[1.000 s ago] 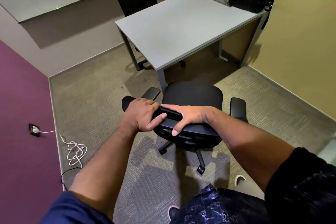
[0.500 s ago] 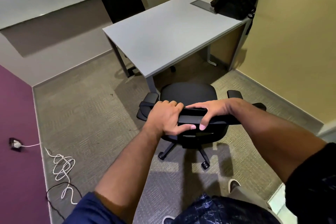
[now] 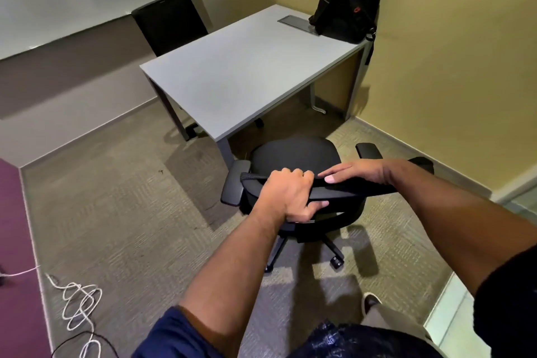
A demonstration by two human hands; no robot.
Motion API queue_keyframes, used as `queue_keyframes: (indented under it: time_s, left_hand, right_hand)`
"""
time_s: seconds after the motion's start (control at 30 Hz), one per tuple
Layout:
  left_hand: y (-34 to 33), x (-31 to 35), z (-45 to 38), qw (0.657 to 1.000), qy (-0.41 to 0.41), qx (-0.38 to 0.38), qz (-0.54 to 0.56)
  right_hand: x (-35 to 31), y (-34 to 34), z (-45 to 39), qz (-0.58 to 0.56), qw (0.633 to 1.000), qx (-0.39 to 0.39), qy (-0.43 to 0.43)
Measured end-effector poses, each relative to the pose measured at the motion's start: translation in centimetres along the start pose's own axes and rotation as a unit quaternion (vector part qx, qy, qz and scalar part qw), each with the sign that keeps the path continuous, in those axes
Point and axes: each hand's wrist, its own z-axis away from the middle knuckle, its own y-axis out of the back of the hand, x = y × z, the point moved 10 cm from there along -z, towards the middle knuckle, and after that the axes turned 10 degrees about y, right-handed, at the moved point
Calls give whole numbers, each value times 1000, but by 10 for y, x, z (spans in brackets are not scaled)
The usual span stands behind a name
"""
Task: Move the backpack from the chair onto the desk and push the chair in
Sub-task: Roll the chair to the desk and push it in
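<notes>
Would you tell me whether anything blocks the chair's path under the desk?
The chair faces the desk corner, so the near leg sits ahead of its left armrest. Otherwise, nothing visible blocks it.

The backpack [image 3: 347, 0] runs past the top edge; the far chair [image 3: 170, 22] is half hidden behind the counter [image 3: 232, 78].

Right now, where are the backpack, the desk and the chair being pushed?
backpack [image 3: 347, 0]: head view, middle of its black front panel.
desk [image 3: 247, 73]: head view, bare grey top.
chair [image 3: 293, 154]: head view, black seat cushion.
</notes>
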Motion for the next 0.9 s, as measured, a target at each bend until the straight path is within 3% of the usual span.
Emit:
queue_keyframes:
  time_s: [0.1,0.2,0.33,0.47,0.9]
  left_hand:
    - [2,6,-12,1000,12,-3,10]
    - [2,13,-26,1000,20,-2,23]
    - [1,21,-46,999,28,4,29]
    - [0,27,-70,998,40,11,37]
    - [-6,45,-197,998,60,11,35]
  right_hand:
    - [-12,22,11,171,984,53,20]
    - [-25,48,27,357,923,140,37]
    - [-28,66,42,464,849,239,83]
    - [-31,83,53,501,787,341,115]
    - [-13,212,22,503,776,355,133]
